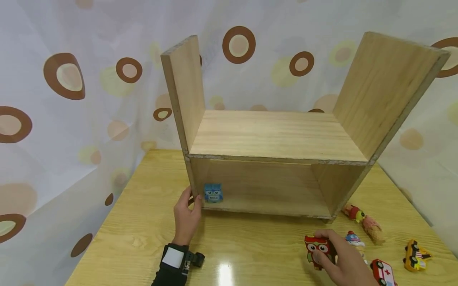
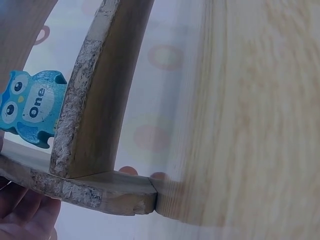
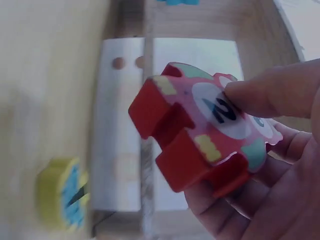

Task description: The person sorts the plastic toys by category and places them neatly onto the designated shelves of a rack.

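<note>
A two-level wooden shelf (image 1: 279,133) stands on the table. My left hand (image 1: 187,217) grips the lower front edge of its left side panel (image 2: 82,192), with the thumb at the front. Just inside that panel, on the lower level, a blue owl block (image 1: 213,193) marked "One" stands upright. My right hand (image 1: 345,258) holds a red owl block (image 1: 318,250) between thumb and fingers, in front of the shelf's right half. In the right wrist view the red owl block (image 3: 215,125) is tilted and bears a "2" beside the thumb.
Right of the shelf lie a red-and-yellow toy (image 1: 354,213), an ice-cream-cone toy (image 1: 373,229), a blue toy with a red top (image 1: 353,238), an ambulance (image 1: 383,273) and a yellow toy vehicle (image 1: 416,256). A circle-patterned cloth (image 1: 107,167) hangs behind the table.
</note>
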